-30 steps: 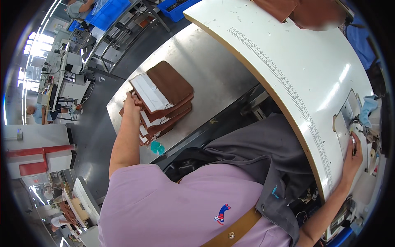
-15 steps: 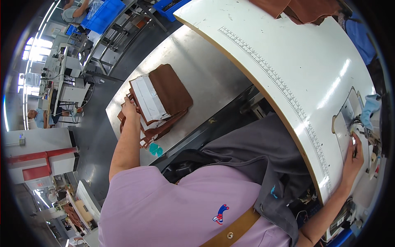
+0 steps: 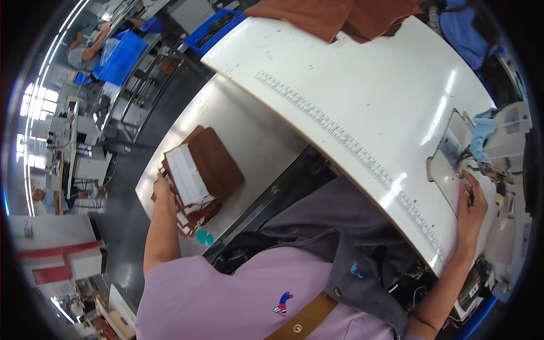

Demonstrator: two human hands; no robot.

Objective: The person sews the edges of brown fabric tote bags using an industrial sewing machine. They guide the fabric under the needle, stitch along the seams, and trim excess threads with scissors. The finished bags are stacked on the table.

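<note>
"Where's the brown stack (image 3: 218, 160)?"
"On the metal counter (image 3: 260, 116), toward its left corner, with a teal piece (image 3: 202, 236) by the near edge."
"And the left hand (image 3: 163, 188)?"
"Touching the stack's left side, fingers bent; I can't tell whether they grip."
"The right hand (image 3: 473, 203)?"
"Half curled, near the right edge of the white counter (image 3: 368, 85); what it holds, if anything, I can't tell."

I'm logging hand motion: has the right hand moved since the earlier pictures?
No, not visibly in any direction: the right hand stays beside the same part of the metal plate; the view has shifted.
</note>
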